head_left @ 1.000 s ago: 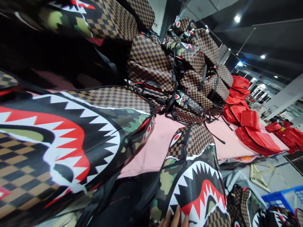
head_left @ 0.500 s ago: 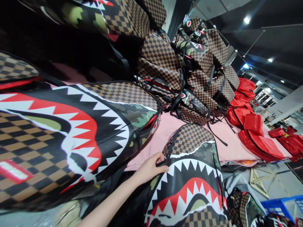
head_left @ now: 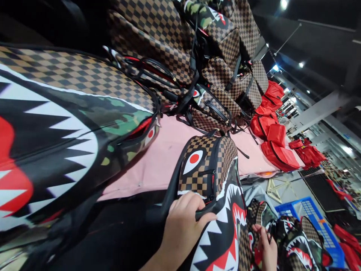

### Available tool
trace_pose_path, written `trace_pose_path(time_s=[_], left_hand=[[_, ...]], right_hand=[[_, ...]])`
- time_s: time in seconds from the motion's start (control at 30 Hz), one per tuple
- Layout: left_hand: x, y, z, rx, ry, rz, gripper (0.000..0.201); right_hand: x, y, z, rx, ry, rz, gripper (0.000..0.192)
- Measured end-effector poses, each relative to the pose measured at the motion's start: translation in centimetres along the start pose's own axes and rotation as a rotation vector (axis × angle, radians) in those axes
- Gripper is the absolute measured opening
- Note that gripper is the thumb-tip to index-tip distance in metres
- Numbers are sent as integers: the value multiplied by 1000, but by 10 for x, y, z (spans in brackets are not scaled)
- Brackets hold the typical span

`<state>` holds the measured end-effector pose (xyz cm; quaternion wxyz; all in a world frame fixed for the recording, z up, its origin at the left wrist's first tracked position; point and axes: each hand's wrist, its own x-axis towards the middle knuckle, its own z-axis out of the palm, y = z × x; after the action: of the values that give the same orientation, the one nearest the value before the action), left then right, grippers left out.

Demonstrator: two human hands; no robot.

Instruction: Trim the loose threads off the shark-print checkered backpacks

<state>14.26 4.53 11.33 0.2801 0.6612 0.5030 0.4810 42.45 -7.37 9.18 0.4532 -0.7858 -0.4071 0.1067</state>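
Observation:
A checkered backpack (head_left: 208,158) with a printed shark mouth and red eye stands at the pink table's edge, turned so its zipped side shows. My left hand (head_left: 183,218) is closed on that side, pinching its edge just below the zip. To the right of the backpack, low in view, my right hand (head_left: 266,244) has bent fingers; what they hold, if anything, I cannot make out. At left a larger-looking shark-print backpack (head_left: 70,124) lies close to the camera, partly cut off by the frame.
Checkered bags (head_left: 220,86) with black straps are piled at the back of the pink table (head_left: 166,150). Red bags (head_left: 278,154) lie farther along. On the lower right, a blue crate (head_left: 308,210) stands behind more shark-print bags (head_left: 300,244).
The backpack in my left hand has turned, bringing its side and red eye into view. My right hand has come into view at the lower right. The camera has shifted.

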Motion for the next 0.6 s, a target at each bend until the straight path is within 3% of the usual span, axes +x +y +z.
trace_pose_path(time_s=[0.13, 0.27, 0.43, 0.6], left_hand=[[-3, 2, 0, -94, -143, -87, 27], [-1, -3, -11, -270, -247, -241, 20], [7, -15, -22, -294, -262, -110, 22], [15, -16, -24, -256, -314, -7, 22]], right_hand=[[3, -20, 4, 66, -47, 45, 41], [3, -59, 21, 131, -219, -18, 35], [-3, -105, 34, 45, -377, -218, 26], [-1, -131, 32, -122, -571, -352, 28]])
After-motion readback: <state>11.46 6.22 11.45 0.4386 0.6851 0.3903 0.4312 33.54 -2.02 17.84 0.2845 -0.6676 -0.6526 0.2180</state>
